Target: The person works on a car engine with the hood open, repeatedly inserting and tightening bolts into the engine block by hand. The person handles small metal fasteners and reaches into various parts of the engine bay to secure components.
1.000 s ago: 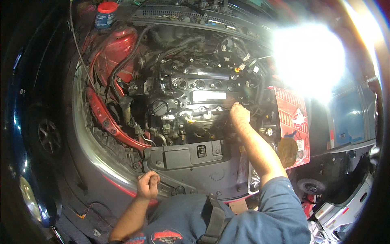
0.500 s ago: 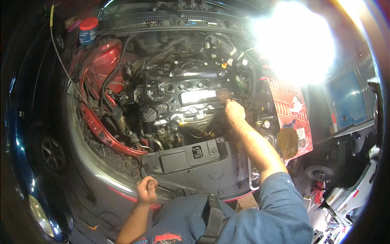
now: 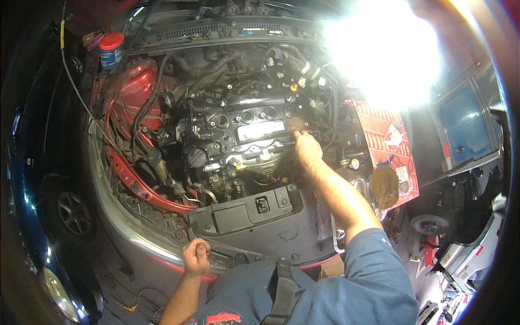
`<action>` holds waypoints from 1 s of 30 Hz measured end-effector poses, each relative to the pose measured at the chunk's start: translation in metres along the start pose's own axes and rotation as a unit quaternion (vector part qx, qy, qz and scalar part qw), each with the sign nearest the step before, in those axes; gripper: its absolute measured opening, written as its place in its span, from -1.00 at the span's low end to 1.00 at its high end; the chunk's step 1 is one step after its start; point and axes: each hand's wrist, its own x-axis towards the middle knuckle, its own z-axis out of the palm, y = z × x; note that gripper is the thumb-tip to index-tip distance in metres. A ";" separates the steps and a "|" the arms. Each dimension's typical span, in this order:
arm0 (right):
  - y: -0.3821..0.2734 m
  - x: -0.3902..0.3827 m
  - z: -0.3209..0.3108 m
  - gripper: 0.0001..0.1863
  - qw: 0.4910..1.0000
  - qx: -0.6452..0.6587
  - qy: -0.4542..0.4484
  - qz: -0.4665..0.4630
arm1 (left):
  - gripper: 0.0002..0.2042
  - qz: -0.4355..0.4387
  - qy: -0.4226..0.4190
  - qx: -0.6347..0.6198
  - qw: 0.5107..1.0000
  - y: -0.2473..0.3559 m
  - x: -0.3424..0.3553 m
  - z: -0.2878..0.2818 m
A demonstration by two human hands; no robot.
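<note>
A black engine (image 3: 245, 118) fills the middle of an open car bay, with a valve cover showing round holes and a pale silver plate (image 3: 260, 129). My right hand (image 3: 306, 145) reaches to the cover's right end, fingers curled at its surface beside the plate; whatever is in the fingertips is too small to make out. My left hand (image 3: 197, 254) is closed, thumb up, over the car's front edge near the black plastic panel (image 3: 244, 219); I cannot see what, if anything, is inside it.
A blue tub with a red lid (image 3: 111, 53) stands at upper left. At right are a red printed board (image 3: 385, 146) and a brown rag-like item (image 3: 383, 185). A dark car (image 3: 35, 216) is at left. A glaring work light (image 3: 382, 54) washes out the upper right.
The view has shifted, so the engine bay sits further left in the picture. My right hand stays at the cover's right end, with slight movement; my left hand stays closed.
</note>
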 end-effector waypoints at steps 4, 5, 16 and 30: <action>0.000 -0.003 0.002 -0.75 0.999 -0.015 0.037 -0.028 | -0.59 -0.007 -0.002 -0.001 1.000 0.000 0.000 0.000; 0.000 -0.003 0.002 -0.75 0.999 0.001 0.032 -0.007 | -0.59 -0.006 -0.003 -0.011 1.000 0.000 -0.001 -0.001; 0.002 -0.003 0.003 -0.74 0.998 -0.045 0.019 -0.049 | -0.59 -0.013 -0.002 -0.001 1.000 0.003 0.000 0.001; 0.005 0.001 0.004 -0.76 1.000 0.001 -0.009 0.026 | -0.59 -0.014 -0.006 -0.001 1.000 0.003 0.000 0.001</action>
